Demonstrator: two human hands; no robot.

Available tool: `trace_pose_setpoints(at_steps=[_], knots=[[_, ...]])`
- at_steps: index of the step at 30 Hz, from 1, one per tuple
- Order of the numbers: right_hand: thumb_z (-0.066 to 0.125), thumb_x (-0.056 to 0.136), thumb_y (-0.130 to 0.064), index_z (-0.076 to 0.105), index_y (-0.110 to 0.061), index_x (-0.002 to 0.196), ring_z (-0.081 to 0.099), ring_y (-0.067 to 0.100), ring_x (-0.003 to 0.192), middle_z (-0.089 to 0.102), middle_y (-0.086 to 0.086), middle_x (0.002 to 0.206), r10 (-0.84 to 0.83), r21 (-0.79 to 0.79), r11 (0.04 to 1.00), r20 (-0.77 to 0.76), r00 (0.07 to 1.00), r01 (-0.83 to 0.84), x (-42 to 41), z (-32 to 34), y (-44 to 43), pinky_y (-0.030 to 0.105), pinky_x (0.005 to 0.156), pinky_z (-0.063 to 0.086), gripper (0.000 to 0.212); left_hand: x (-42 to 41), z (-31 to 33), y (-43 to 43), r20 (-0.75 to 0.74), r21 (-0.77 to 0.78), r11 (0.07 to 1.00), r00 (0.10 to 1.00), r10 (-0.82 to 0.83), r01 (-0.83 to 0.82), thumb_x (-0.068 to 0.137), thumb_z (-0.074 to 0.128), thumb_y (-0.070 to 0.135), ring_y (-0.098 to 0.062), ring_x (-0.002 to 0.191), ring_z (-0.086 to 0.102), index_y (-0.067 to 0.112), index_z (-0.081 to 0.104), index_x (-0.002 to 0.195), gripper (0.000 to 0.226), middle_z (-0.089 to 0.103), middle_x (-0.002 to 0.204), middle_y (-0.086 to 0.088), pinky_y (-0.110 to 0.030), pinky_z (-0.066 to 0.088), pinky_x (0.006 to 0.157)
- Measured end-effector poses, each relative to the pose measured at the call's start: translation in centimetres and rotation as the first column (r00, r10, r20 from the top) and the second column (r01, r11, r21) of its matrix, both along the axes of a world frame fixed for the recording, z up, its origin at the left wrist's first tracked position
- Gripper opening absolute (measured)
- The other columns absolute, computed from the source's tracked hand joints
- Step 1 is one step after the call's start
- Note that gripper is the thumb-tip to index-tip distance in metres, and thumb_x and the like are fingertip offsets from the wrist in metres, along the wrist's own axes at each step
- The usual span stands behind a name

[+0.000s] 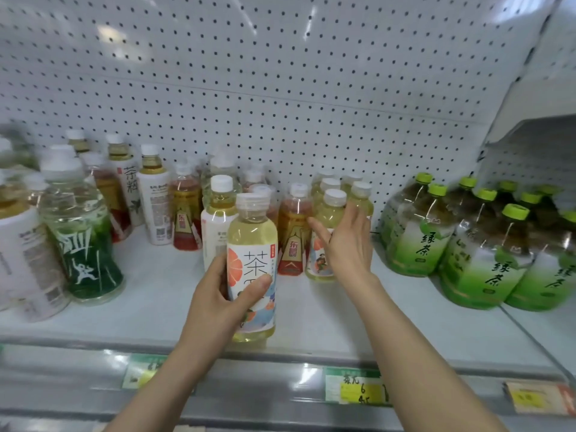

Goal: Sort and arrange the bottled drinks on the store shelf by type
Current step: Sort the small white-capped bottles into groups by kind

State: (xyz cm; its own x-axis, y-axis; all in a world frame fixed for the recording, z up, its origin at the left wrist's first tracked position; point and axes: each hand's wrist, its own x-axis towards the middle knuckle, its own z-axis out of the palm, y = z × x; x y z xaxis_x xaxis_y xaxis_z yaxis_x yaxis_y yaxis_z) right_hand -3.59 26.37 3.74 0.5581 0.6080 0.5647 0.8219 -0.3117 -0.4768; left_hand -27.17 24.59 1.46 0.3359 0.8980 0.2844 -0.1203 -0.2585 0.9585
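My left hand [223, 302] grips a pale yellow tea bottle [253, 244] with an orange-slice label, held near the front of the white shelf [327, 316]. My right hand [346, 244] is spread open in front of a cluster of similar pale yellow bottles [332, 210], fingers against the front one, holding nothing. A red-labelled amber bottle [293, 235] stands just left of that hand. A white-labelled bottle [218, 219] stands behind the held one.
Several large green tea bottles [486, 244] fill the right side. At left stand a dark green bottle [81, 241], white-labelled bottles [154, 194] and red tea bottles [185, 210]. A pegboard wall [280, 88] backs the shelf. Price tags [355, 386] line the front rail.
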Motion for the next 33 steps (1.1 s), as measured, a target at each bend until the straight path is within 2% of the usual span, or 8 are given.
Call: trace_pose_setpoints(at_steps=[4, 6, 8, 12, 18, 22, 26, 33], knots=[[0.039, 0.092, -0.064, 0.041, -0.017, 0.136, 0.051, 0.022, 0.116, 0.053, 0.005, 0.128, 0.195, 0.240, 0.954, -0.039, 0.980, -0.181, -1.8, 2.8, -3.8, 0.039, 0.097, 0.043, 0.064, 2.4, 0.7, -0.1, -0.078, 0.043, 0.996, 0.994, -0.079, 0.082, 0.068, 0.078, 0.056, -0.002, 0.093, 0.068, 0.043, 0.056, 0.111, 0.050, 0.070, 0.102, 0.023, -0.027, 0.057, 0.074], [0.045, 0.083, -0.073, 0.046, -0.031, 0.129, 0.057, 0.009, 0.110, 0.061, -0.011, 0.119, 0.435, 0.161, 0.899, -0.228, 0.871, -0.407, -3.4, 4.5, -5.9, 0.033, 0.092, 0.048, 0.062, 4.0, 0.8, -0.4, -0.108, 0.082, 0.989, 0.988, -0.114, 0.123, 0.067, 0.076, 0.054, -0.002, 0.095, 0.068, 0.041, 0.055, 0.114, 0.053, 0.070, 0.105, 0.019, -0.029, 0.056, 0.079], [0.060, 0.072, -0.074, 0.050, -0.038, 0.124, 0.059, 0.001, 0.108, 0.064, -0.021, 0.112, 0.492, 0.040, 0.858, -0.351, 0.797, -0.512, -4.0, 5.0, -7.1, 0.028, 0.091, 0.048, 0.064, 5.6, 1.1, -0.8, -0.157, 0.129, 0.978, 0.977, -0.142, 0.163, 0.075, 0.078, 0.043, -0.001, 0.093, 0.067, 0.039, 0.055, 0.115, 0.046, 0.070, 0.103, 0.016, -0.026, 0.054, 0.078], [0.073, 0.068, -0.065, 0.055, -0.033, 0.122, 0.064, 0.000, 0.105, 0.068, -0.018, 0.113, 0.443, 0.094, 0.890, -0.420, 0.792, -0.447, -0.9, 4.7, -8.1, 0.036, 0.096, 0.052, 0.065, 7.3, 2.5, -0.2, -0.323, 0.279, 0.926, 0.933, -0.158, 0.254, 0.083, 0.071, 0.041, 0.001, 0.104, 0.062, 0.035, 0.053, 0.127, 0.048, 0.065, 0.115, 0.018, -0.024, 0.053, 0.087], [0.073, 0.074, -0.059, 0.042, -0.026, 0.133, 0.057, 0.008, 0.104, 0.057, -0.020, 0.112, 0.259, 0.053, 0.964, -0.377, 0.889, -0.259, 3.9, 4.3, -9.1, 0.032, 0.090, 0.048, 0.074, 8.5, 6.8, 4.9, -0.344, 0.781, 0.624, 0.834, 0.432, 0.000, 0.093, 0.061, 0.028, -0.027, 0.131, 0.043, 0.007, 0.049, 0.138, 0.051, 0.050, 0.140, -0.011, -0.036, 0.034, 0.106], [0.079, 0.073, -0.046, 0.049, -0.029, 0.121, 0.056, 0.013, 0.105, 0.057, -0.020, 0.105, 0.207, 0.009, 0.976, -0.358, 0.910, -0.219, 5.3, 3.5, -7.8, 0.033, 0.087, 0.047, 0.059, 10.5, 7.5, 8.4, -0.386, 0.905, 0.404, 0.652, 0.653, 0.132, 0.085, 0.070, 0.015, -0.041, 0.120, 0.053, -0.002, 0.057, 0.125, 0.045, 0.059, 0.126, -0.023, -0.050, 0.041, 0.102], [0.080, 0.064, -0.052, 0.051, -0.032, 0.124, 0.056, 0.019, 0.116, 0.058, -0.004, 0.126, 0.226, 0.025, 0.972, -0.369, 0.902, -0.234, 6.2, 3.1, -5.8, 0.048, 0.096, 0.050, 0.069, 10.6, 7.0, 9.1, -0.383, 0.922, 0.339, 0.570, 0.727, 0.186, 0.086, 0.068, 0.016, -0.035, 0.102, 0.065, 0.002, 0.066, 0.112, 0.030, 0.068, 0.112, -0.016, -0.051, 0.042, 0.103], [0.075, 0.078, -0.046, 0.043, -0.021, 0.140, 0.043, 0.021, 0.131, 0.049, 0.002, 0.140, 0.193, -0.022, 0.978, -0.307, 0.932, -0.209, 6.2, 2.7, -3.4, 0.041, 0.103, 0.039, 0.073, 10.0, 7.0, 8.6, -0.405, 0.911, 0.365, 0.582, 0.705, 0.191, 0.077, 0.066, 0.003, -0.035, 0.107, 0.064, 0.003, 0.063, 0.123, 0.046, 0.067, 0.118, -0.017, -0.048, 0.045, 0.098]])
